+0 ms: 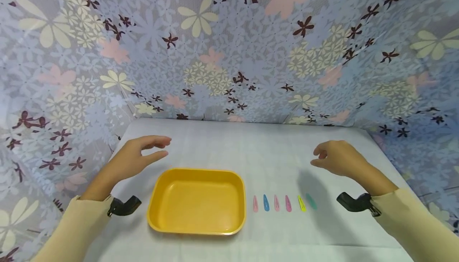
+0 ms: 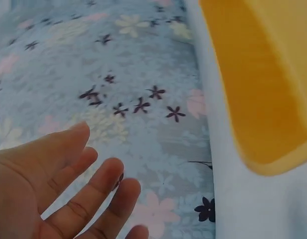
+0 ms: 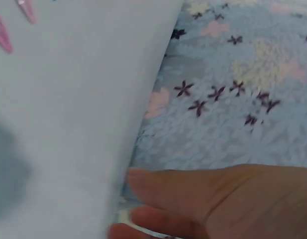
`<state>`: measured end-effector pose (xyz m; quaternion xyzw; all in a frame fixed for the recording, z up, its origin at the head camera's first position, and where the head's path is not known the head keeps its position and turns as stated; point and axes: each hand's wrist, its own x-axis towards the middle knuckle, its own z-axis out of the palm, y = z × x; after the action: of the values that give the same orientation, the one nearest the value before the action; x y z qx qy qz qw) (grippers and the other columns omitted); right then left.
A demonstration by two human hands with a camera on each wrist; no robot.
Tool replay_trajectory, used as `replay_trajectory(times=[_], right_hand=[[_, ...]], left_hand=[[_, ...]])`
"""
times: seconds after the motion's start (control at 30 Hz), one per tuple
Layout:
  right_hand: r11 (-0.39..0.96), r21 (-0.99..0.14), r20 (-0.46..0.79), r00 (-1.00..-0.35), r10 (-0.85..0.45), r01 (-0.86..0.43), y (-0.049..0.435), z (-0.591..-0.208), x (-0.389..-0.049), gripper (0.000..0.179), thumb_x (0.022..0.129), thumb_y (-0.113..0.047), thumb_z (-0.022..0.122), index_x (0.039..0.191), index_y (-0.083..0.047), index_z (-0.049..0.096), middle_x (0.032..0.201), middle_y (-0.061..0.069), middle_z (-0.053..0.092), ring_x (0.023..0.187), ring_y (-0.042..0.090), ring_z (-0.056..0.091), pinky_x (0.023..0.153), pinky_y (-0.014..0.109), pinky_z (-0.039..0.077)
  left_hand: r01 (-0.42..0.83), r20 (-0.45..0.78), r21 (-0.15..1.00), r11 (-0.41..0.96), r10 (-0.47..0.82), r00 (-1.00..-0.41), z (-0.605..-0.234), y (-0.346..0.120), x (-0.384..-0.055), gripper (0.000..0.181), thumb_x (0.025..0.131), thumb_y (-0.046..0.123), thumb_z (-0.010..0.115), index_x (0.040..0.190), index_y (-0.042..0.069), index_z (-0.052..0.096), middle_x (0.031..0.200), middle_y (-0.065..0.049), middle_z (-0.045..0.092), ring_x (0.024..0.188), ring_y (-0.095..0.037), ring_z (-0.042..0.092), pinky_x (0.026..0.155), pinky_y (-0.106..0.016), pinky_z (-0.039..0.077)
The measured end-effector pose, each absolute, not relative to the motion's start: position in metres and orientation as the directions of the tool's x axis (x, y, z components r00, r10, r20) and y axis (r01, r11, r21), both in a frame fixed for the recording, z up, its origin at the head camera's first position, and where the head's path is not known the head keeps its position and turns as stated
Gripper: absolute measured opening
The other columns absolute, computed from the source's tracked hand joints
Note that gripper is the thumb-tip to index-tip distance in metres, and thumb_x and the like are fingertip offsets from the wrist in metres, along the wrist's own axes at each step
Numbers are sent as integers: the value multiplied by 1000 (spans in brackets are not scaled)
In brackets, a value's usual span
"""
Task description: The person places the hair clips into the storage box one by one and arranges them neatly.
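A yellow rectangular tray [image 1: 196, 230] lies on the white table, with nothing inside it. To its right is a row of several snap hair clips: a light pink clip [image 1: 255, 204], a blue clip [image 1: 266, 203], another pink one, a magenta clip [image 1: 288, 203], a yellow clip [image 1: 301, 203] and a teal clip [image 1: 311, 201]. My left hand [image 1: 134, 156] hovers beyond the tray's upper left corner, fingers loosely bent and holding nothing. Above the table, up and right of the clips, hangs my right hand [image 1: 338, 158], its fingers loosely curled around nothing.
Flower-patterned cloth [image 1: 229, 55] rises behind the white tabletop [image 1: 229, 142] and along both sides. Each wrist carries a black camera mount, one on the left sleeve [image 1: 82, 218] and one on the right sleeve [image 1: 405, 210]. The right arm's shadow falls near the teal clip.
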<state>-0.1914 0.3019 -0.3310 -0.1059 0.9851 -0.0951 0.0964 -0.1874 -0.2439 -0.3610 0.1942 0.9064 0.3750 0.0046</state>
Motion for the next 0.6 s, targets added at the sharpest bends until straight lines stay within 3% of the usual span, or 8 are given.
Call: replay_trajectory(times=[0.23, 0.47, 0.6], right_hand=[[945, -314, -295, -936, -193, -96, 331, -370, -175, 34, 92, -31, 77, 107, -1, 73, 91, 2, 70, 80, 23, 65, 69, 44, 55], [838, -532, -348, -933, -88, 119, 339, -404, -151, 32, 95, -32, 74, 109, -4, 73, 92, 2, 71, 78, 20, 68, 67, 37, 57], [791, -576, -375, -926, -34, 204, 335, -416, -142, 42, 96, -40, 72, 114, -1, 72, 92, 2, 72, 78, 20, 68, 69, 37, 59]], left_hand=[[290, 160, 810, 509, 283, -946, -394, -264, -150, 37, 102, 25, 67, 137, 16, 65, 123, -6, 69, 109, -13, 65, 90, -21, 54], [187, 96, 901, 392, 239, -966, -428, -276, -129, 37, 102, 23, 67, 135, 6, 65, 126, -18, 66, 109, -11, 66, 90, -21, 55], [168, 87, 925, 340, 241, -967, -440, -277, -121, 39, 102, 20, 66, 136, 2, 63, 129, -22, 64, 111, -14, 66, 90, -22, 55]])
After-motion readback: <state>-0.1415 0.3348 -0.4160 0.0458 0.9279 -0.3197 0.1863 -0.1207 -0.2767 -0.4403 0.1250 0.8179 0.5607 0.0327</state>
